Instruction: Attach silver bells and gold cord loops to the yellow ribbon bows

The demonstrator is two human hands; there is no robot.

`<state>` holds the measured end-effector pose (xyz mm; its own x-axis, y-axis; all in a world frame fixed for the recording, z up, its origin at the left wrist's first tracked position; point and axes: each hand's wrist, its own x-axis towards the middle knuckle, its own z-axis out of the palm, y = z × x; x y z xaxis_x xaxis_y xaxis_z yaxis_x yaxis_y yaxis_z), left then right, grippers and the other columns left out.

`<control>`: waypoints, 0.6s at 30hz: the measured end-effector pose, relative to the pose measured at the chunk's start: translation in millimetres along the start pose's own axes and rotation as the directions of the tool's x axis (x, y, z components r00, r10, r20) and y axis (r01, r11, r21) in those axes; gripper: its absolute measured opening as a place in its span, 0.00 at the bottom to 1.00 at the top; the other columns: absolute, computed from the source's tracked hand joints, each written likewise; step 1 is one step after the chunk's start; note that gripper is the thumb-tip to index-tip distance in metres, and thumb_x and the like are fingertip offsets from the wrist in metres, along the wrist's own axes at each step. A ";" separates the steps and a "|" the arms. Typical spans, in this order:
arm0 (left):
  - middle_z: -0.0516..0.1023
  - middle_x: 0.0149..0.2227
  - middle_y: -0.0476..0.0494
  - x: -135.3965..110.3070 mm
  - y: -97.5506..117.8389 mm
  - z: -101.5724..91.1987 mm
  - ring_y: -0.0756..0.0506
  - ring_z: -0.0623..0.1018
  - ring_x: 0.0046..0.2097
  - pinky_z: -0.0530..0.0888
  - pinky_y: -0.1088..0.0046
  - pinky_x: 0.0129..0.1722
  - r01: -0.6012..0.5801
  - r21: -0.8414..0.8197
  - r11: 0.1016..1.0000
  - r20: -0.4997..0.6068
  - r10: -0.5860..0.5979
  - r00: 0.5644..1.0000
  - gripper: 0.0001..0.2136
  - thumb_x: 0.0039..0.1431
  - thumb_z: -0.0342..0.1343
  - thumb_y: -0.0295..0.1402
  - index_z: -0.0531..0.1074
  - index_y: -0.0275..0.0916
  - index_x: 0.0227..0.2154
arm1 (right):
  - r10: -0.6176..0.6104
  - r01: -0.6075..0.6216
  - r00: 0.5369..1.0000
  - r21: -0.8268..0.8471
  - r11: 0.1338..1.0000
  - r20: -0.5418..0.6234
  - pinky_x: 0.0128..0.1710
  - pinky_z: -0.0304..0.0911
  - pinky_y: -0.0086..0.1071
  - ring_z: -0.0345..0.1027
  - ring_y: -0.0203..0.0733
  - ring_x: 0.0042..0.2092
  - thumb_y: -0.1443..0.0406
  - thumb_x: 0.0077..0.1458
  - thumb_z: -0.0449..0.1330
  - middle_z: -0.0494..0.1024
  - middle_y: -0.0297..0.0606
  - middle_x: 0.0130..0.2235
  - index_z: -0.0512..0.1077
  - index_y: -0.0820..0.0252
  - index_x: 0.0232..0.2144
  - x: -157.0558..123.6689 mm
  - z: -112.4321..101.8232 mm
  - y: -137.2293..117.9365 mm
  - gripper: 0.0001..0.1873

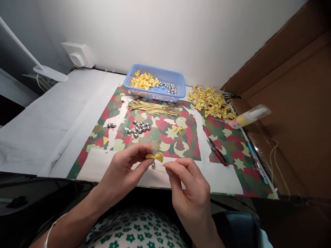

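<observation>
My left hand (129, 163) pinches a yellow ribbon bow (158, 157) between thumb and fingertips, above the front of the table. Just under the bow hangs a small silver bell-like bead (153, 165). To the right, my right hand (187, 182) has thumb and forefinger pressed together on the end of a thin cord (159, 167) that runs toward the bead. Beyond the hands lies a pile of silver beads (141, 127), with a few more silver beads (111, 125) to its left. A single yellow bow (177, 129) rests on the patterned sheet.
A blue basket (155, 93) at the back holds yellow bows and silver beads. In front of it lie gold cords (152, 107). Piled bows (209, 100), a glue bottle (249, 117), scissors (218, 154) and a pen (257, 162) are at right. A cardboard wall (292, 79) bounds that side.
</observation>
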<state>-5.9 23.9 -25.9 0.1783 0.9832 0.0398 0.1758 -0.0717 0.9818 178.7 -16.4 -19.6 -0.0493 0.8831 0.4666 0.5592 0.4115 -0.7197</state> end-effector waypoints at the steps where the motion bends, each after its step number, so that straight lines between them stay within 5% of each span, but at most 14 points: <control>1: 0.82 0.39 0.47 -1.7 2.1 0.2 0.46 0.83 0.41 0.81 0.72 0.44 -0.002 -0.005 1.000 -0.019 0.002 1.000 0.04 0.63 0.62 0.28 0.76 0.41 0.40 | -0.033 0.032 0.999 -0.054 0.998 -0.016 0.37 0.71 0.30 0.71 0.37 0.38 0.78 0.63 0.57 0.72 0.38 0.37 0.75 0.57 0.43 -0.8 0.4 -1.4 0.14; 7: 0.81 0.37 0.48 -9.5 5.4 -1.5 0.45 0.82 0.42 0.80 0.70 0.45 -0.146 0.099 0.984 -0.029 0.149 0.988 0.06 0.64 0.59 0.24 0.75 0.42 0.36 | -0.157 0.154 0.988 -0.237 0.959 0.005 0.38 0.69 0.33 0.70 0.42 0.38 0.81 0.60 0.57 0.72 0.41 0.36 0.74 0.61 0.48 -2.8 -0.3 -9.8 0.18; 18: 0.84 0.37 0.46 -8.5 5.5 -1.1 0.48 0.83 0.40 0.81 0.75 0.41 -0.386 0.201 0.900 -0.015 0.397 0.918 0.12 0.61 0.58 0.16 0.76 0.40 0.38 | -0.174 0.173 0.984 -0.278 0.945 0.022 0.33 0.66 0.34 0.66 0.41 0.34 0.80 0.61 0.57 0.71 0.38 0.33 0.73 0.64 0.45 1.9 -2.3 -19.5 0.14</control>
<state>-7.4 15.3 -20.7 0.2188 0.8764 0.4291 0.2844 -0.4779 0.8311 169.7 -23.3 -3.5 -0.1642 0.8026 0.5734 0.7501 0.4791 -0.4559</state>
